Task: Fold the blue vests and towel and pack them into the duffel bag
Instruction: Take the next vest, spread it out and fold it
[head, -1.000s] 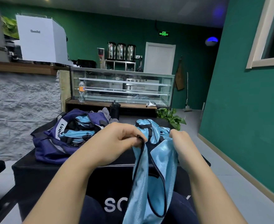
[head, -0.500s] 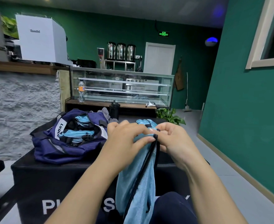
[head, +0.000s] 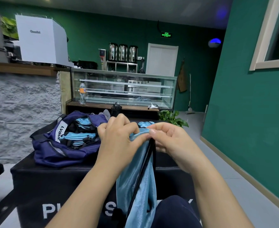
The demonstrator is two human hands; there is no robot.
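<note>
To the left of our fingers sits the navy duffel bag on the black box, its mouth open, with folded blue vests stacked inside. Behind the bag a grey cloth pokes up; we cannot tell whether it is the towel.

Our left hand has its fingers curled, thumb and forefinger pinching the top edge of the blue vest we hold up. Just beside it, our right hand also has curled fingers, its thumb and forefinger gripping the same top edge; the two thumbs nearly touch. The vest hangs straight down from the fingers, gathered narrow, with its black trim running down the middle, in front of the box and over our lap.

Just beyond the fingertips, another bunch of blue fabric lies on the box. Further right of the fingers, a green plant stands near the floor.
</note>
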